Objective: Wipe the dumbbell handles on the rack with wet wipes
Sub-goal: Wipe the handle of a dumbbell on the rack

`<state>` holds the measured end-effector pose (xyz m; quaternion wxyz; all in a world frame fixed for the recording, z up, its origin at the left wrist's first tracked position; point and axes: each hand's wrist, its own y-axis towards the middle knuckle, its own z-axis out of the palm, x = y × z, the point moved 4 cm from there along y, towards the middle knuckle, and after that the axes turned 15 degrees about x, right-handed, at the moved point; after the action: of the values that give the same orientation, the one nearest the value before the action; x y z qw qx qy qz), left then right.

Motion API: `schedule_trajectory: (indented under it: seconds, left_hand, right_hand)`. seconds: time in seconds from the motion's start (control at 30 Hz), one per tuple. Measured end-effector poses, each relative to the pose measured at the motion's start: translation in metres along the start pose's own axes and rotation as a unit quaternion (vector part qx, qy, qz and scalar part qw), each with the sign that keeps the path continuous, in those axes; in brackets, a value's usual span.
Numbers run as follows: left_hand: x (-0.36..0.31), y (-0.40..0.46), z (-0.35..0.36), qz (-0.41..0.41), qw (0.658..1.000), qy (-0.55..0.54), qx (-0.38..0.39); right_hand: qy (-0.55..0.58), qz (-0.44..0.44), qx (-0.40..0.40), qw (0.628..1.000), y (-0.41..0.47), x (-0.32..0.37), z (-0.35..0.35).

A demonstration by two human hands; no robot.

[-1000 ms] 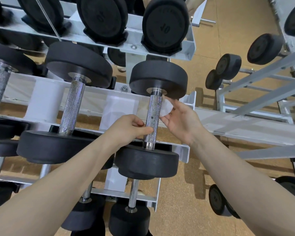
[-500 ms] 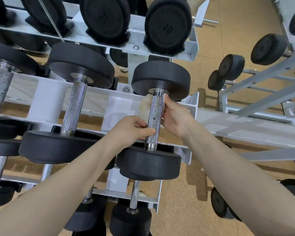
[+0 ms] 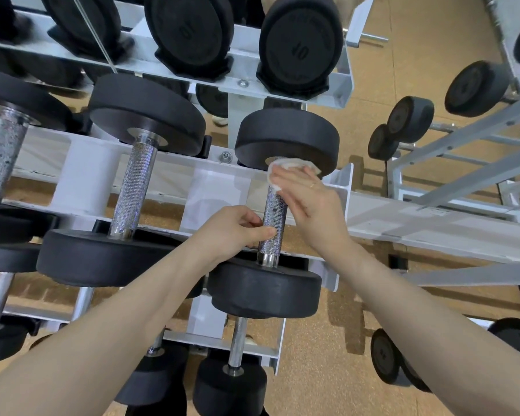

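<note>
The right hand (image 3: 309, 199) has slid the wet wipe (image 3: 285, 168) up the handle (image 3: 273, 223) (now at its top).

The wet wipe (image 3: 285, 169) and right hand (image 3: 309, 202) hide the top of the dumbbell handle (image 3: 273, 223).
</note>
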<state>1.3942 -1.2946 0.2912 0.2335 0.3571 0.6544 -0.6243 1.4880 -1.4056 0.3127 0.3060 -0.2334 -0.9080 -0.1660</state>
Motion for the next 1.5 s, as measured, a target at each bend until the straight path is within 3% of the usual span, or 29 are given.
schedule_trajectory:
  seconds: [0.07,0.17,0.3,0.57,0.7,1.0,1.1,1.37,1.5]
  left_hand:
    - [-0.001,-0.002,0.000,0.008,1.000,-0.009,0.001]
    - [-0.001,-0.004,-0.006,0.006,0.996,-0.090,-0.019]
    - [0.007,-0.005,-0.014,-0.008,0.989,-0.140,-0.051]
    - [0.015,-0.011,-0.018,-0.015,0.990,-0.127,-0.061]
    - [0.014,-0.009,-0.017,-0.011,0.991,-0.124,-0.059]
    - [0.017,-0.007,-0.017,-0.019,0.990,-0.126,-0.065]
    - [0.017,-0.007,-0.017,-0.021,0.990,-0.124,-0.061]
    - [0.018,-0.011,-0.018,-0.013,0.989,-0.132,-0.061]
    - [0.023,-0.015,-0.021,-0.016,0.988,-0.140,-0.066]
  right_hand:
    - [-0.113,-0.071,0.056,0.989,0.009,-0.006,0.002]
    - [-0.175,-0.082,0.109,0.975,0.017,-0.011,0.003]
    - [-0.138,-0.089,0.159,0.974,0.013,0.003,0.000]
    - [-0.093,-0.157,0.281,0.942,-0.024,0.020,0.006]
    - [-0.201,-0.215,0.261,0.919,-0.024,0.009,0.010]
    - [-0.324,-0.175,0.136,0.920,0.027,-0.001,-0.001]
    - [-0.295,-0.129,0.130,0.938,0.024,0.006,0.003]
    - [-0.144,-0.134,0.295,0.935,-0.012,0.030,0.015]
    - [-0.038,-0.081,0.354,0.931,-0.023,0.029,0.009]
